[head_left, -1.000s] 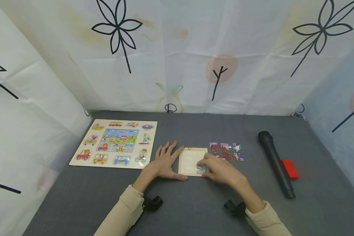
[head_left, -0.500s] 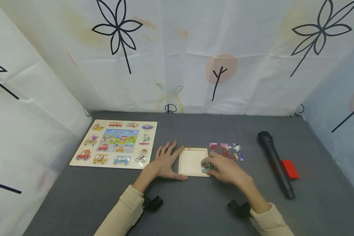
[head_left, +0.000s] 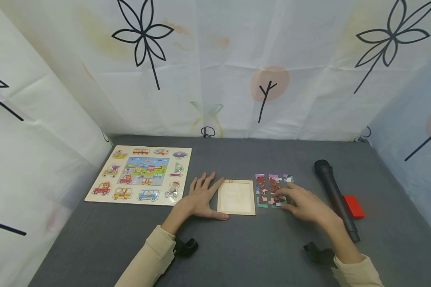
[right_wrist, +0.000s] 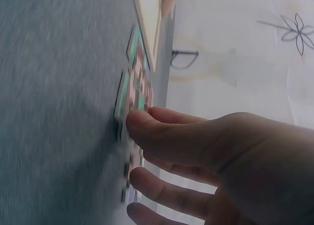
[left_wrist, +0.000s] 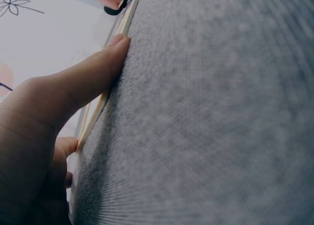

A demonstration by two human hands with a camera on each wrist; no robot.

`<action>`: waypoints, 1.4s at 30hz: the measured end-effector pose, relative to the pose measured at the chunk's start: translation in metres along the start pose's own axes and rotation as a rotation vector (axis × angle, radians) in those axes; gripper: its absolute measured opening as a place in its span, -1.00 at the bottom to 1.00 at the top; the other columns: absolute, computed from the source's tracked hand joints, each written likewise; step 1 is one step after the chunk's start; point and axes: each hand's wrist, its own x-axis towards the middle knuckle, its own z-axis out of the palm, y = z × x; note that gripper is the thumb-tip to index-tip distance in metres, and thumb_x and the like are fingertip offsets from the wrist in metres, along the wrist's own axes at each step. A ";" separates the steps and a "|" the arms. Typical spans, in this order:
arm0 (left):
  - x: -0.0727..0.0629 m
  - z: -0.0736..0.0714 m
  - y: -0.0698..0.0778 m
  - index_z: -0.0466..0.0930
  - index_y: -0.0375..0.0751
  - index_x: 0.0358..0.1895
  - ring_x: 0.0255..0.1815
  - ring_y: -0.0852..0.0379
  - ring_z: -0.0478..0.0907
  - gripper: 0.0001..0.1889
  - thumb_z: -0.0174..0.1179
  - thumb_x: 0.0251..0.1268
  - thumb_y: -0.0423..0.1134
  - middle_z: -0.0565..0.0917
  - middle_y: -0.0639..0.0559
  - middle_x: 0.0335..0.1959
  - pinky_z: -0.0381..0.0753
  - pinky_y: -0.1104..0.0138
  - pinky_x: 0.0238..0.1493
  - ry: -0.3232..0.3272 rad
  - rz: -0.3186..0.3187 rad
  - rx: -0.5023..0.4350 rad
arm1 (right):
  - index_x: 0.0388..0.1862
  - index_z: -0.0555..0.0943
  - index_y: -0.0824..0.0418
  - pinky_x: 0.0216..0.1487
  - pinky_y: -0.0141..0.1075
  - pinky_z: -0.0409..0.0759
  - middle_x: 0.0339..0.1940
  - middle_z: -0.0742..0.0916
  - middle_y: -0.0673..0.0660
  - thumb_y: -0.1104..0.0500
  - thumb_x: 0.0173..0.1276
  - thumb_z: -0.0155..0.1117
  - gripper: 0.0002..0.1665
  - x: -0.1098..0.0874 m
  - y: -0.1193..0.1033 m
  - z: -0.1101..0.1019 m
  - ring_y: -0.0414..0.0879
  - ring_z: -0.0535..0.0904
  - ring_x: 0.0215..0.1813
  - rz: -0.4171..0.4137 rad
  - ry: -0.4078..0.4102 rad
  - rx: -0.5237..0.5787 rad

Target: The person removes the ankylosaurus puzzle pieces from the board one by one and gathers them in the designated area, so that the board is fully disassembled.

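My left hand lies spread at the left side of a small wooden puzzle tray, fingers straight. In the left wrist view its thumb rests along the tray's near edge. To the right of the tray, several colourful jigsaw pieces lie in loose rows. My right hand is low over these, thumb and index finger together at a jigsaw piece in the near row. The fingers partly hide that piece. Its other fingers are bent above the far pieces.
A larger board with vehicle pictures lies at the back left. Towards the right, a black microphone lies beside a red block. Patterned white cloth closes the back and sides of the grey table.
My right hand has lifted a jigsaw piece from the tray's near right corner and carried it right to the other pieces. The tray's floor is now bare. My left hand has not moved.
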 end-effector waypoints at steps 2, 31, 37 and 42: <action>0.000 0.000 0.000 -0.16 0.22 0.69 0.74 -0.27 -0.27 0.26 0.36 -0.03 0.50 -0.17 -0.12 0.74 -0.24 -0.26 0.66 0.000 0.001 -0.001 | 0.10 0.72 0.13 -0.23 -0.18 0.60 -0.09 0.68 0.10 0.25 0.24 0.51 -0.59 -0.003 0.005 -0.002 -0.14 0.56 -0.20 0.010 -0.005 -0.012; -0.001 0.000 -0.001 -0.20 0.22 0.70 0.74 -0.28 -0.28 0.27 0.35 -0.01 0.50 -0.18 -0.12 0.74 -0.26 -0.27 0.66 0.002 0.008 -0.009 | 0.09 0.71 0.20 -0.37 -0.32 0.41 -0.18 0.64 0.09 0.30 0.20 0.52 -0.56 -0.015 0.020 -0.009 -0.15 0.43 -0.29 0.098 -0.060 0.005; -0.001 0.000 -0.002 -0.23 0.17 0.70 0.73 -0.31 -0.25 0.30 0.37 -0.02 0.48 -0.15 -0.15 0.73 -0.23 -0.29 0.65 0.023 0.032 -0.029 | 0.09 0.73 0.17 -0.37 -0.30 0.47 -0.19 0.66 0.09 0.27 0.24 0.50 -0.60 -0.010 0.007 -0.007 -0.15 0.47 -0.30 0.039 0.061 -0.034; -0.004 -0.004 -0.008 -0.04 0.11 0.68 0.69 -0.28 0.03 0.11 0.24 0.14 0.46 0.09 -0.14 0.69 -0.01 -0.26 0.63 0.144 0.059 -0.003 | 0.21 0.68 0.17 0.02 0.17 0.66 0.11 0.71 0.30 0.07 0.38 0.42 -0.54 0.004 -0.008 0.001 0.23 0.63 0.08 0.018 0.255 -0.117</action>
